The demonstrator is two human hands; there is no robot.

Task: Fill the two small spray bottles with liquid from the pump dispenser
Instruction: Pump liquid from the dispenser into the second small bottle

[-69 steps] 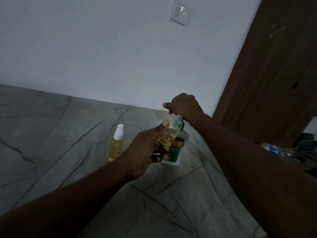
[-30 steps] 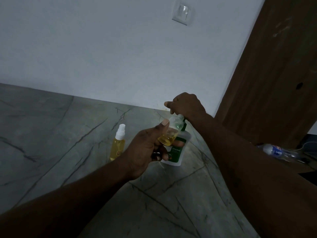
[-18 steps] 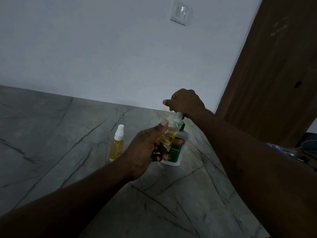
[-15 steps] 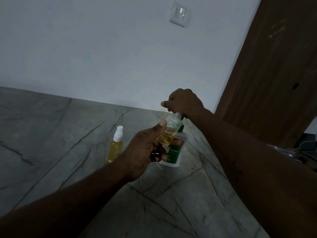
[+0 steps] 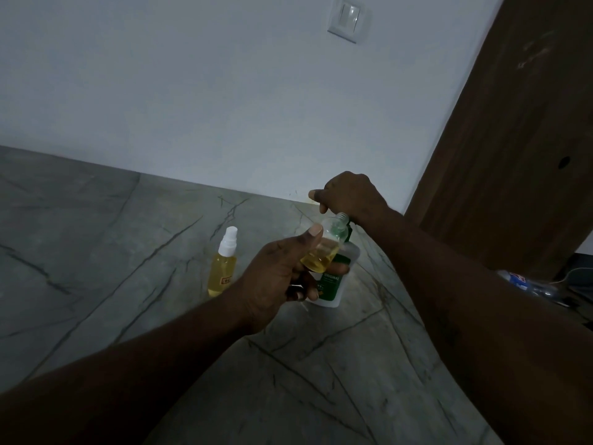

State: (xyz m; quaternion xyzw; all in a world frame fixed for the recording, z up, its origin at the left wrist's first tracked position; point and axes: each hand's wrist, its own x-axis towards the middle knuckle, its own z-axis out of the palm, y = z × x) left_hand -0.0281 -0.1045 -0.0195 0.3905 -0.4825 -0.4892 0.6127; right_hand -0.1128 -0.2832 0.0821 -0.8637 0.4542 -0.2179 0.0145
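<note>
One spray bottle [image 5: 223, 265] stands capped and full on the counter [image 5: 96, 252], so by the look of it the job is half done. The second bottle [image 5: 324, 248], open-necked and roughly half full, sits tilted in the left hand [image 5: 282, 274], thumb and fingers wrapped round it, against the pump dispenser [image 5: 333, 285]. The right hand [image 5: 349, 197] reaches across, curled over the pump top.

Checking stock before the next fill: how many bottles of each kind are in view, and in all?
Small spray bottles: 2 (capped spray bottle standing on the marble surface; open spray bottle held by the left hand)
Pump dispenser: 1
Plastic drink bottle: 1, lying far right
Total: 4
</note>
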